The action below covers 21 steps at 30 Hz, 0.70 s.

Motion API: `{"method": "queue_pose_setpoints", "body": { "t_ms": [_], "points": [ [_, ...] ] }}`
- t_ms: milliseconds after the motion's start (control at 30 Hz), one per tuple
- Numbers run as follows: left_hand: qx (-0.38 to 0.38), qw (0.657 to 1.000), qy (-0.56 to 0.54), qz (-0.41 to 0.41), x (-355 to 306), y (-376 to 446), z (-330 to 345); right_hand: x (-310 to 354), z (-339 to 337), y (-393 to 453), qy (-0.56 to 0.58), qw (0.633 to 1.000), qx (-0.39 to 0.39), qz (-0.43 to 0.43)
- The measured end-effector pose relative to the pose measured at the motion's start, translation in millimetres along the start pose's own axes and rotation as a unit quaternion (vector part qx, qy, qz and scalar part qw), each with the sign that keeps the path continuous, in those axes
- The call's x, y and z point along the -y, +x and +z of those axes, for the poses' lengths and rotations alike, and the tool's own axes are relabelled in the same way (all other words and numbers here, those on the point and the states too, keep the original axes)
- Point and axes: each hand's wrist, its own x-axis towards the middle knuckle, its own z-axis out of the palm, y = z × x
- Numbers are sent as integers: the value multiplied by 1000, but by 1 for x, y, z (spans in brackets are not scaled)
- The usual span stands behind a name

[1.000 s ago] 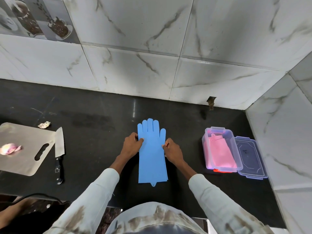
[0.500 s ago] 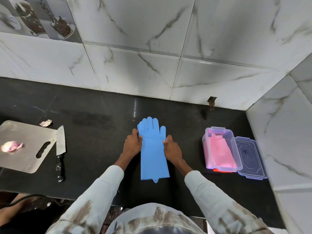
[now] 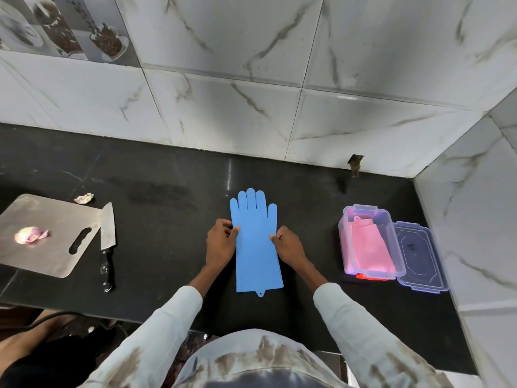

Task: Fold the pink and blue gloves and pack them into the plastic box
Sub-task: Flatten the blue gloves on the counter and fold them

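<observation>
Blue glove flat mid-worktop, L hand pinching its left edge, R hand pinching right edge, pink glove in plastic box nr right edge, lid beside it

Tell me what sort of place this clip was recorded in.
Most likely a home kitchen: a dark stone counter backed by marble-look wall tiles, with a steel chopping board and a cleaver lying on it.

Pale long sleeves, brown-smudged shirt
</observation>
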Motion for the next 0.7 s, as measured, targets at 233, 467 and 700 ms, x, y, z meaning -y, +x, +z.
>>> {"method": "queue_pose_setpoints", "body": {
  "t_ms": [233, 467, 700],
  "points": [
    [5, 992, 126, -17, 8, -15, -5, -2, -9, 1, 0, 1000, 15, -10],
    [22, 974, 221, -35, 15, -28, -3, -1, -14, 3, -33, 999, 18, -14],
    [49, 990, 132, -1, 14, -39, 1, 2, -18, 3, -38, 999, 22, -8]
  ]
}}
